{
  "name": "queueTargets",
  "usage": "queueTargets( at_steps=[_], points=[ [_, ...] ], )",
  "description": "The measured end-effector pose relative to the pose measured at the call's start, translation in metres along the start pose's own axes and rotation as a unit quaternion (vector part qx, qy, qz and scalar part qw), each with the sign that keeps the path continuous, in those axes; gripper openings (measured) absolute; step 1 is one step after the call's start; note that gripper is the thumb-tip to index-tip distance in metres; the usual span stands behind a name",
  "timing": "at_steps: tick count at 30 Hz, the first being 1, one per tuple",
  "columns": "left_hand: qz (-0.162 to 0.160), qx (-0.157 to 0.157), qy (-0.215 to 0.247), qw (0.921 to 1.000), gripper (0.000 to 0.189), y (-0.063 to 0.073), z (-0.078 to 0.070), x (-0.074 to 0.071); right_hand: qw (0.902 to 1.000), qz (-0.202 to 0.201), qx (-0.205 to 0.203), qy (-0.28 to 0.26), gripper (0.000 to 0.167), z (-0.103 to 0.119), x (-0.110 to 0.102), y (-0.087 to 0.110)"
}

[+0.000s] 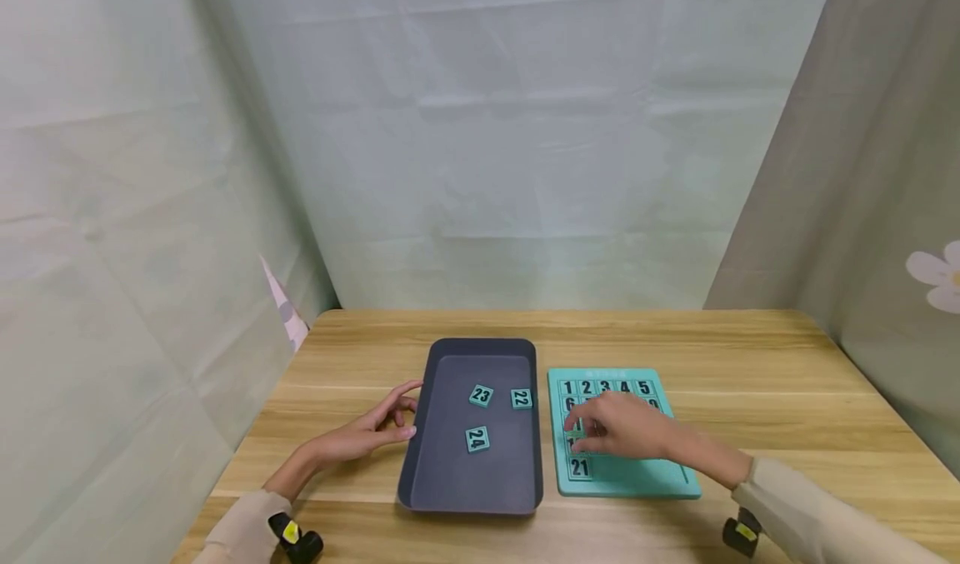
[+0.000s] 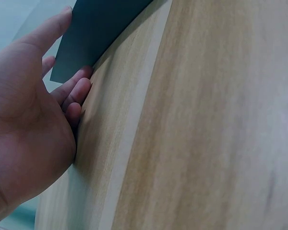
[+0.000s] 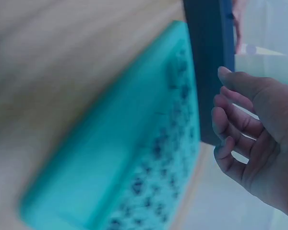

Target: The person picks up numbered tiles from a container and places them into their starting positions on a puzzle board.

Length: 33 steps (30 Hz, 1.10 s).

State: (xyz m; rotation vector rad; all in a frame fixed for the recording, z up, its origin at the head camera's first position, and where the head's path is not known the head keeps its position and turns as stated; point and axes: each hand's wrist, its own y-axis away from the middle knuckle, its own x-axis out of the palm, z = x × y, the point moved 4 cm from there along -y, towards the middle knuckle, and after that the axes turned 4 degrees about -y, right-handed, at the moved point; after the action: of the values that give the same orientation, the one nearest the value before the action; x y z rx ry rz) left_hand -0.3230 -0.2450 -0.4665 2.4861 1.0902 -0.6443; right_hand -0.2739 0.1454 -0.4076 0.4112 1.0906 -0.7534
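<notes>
My left hand (image 1: pixel 367 435) is at the left side of a dark grey tray (image 1: pixel 472 485), its thumb and fingers relaxed along the rim. Inside the tray lie number tiles 23 (image 1: pixel 481 395), 22 (image 1: pixel 521 398) and 24 (image 1: pixel 477 439), apart from one another. My right hand (image 1: pixel 626 426) hovers over a turquoise number board (image 1: pixel 637 476), fingers loosely bent with a gap to the thumb. In the right wrist view no tile shows in that hand (image 3: pixel 269 124). Tile 21 (image 1: pixel 580 467) sits at the board's lower left; the hand hides part of the middle rows.
Tray and board stand side by side on a wooden table (image 1: pixel 780 397), a narrow strip between them. Pale curtains (image 1: pixel 525 172) hang behind and at both sides. A wrist camera (image 1: pixel 742 532) is strapped below the right sleeve.
</notes>
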Motion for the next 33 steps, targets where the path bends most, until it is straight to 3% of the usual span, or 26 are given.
queueTargets(
  at_steps=[7,11,15,19,25,33],
  points=[
    [-0.007,-0.001,-0.004,1.0,0.071,-0.001,0.0,-0.001,0.9975,-0.041,-0.028,0.051,0.019,0.016,-0.018,-0.046],
    [-0.007,0.004,-0.006,1.0,0.071,-0.002,0.0,0.0,0.9943,-0.037,-0.034,0.094,0.022,0.018,-0.016,-0.073],
    [-0.004,0.001,-0.005,1.0,0.07,-0.003,0.0,0.002,0.9787,-0.011,-0.042,0.201,0.028,0.018,-0.006,-0.093],
    [-0.003,0.001,-0.006,1.0,0.07,-0.005,0.0,0.004,0.9593,0.023,-0.021,0.281,0.032,0.014,0.003,-0.107],
    [0.002,0.005,-0.001,1.0,0.071,-0.006,-0.001,0.005,0.9629,0.064,-0.009,0.262,0.027,0.009,0.007,-0.116],
    [-0.002,0.003,-0.007,1.0,0.07,-0.006,-0.003,0.004,0.9647,0.097,-0.083,0.23,0.033,0.023,0.015,-0.118]
  ],
)
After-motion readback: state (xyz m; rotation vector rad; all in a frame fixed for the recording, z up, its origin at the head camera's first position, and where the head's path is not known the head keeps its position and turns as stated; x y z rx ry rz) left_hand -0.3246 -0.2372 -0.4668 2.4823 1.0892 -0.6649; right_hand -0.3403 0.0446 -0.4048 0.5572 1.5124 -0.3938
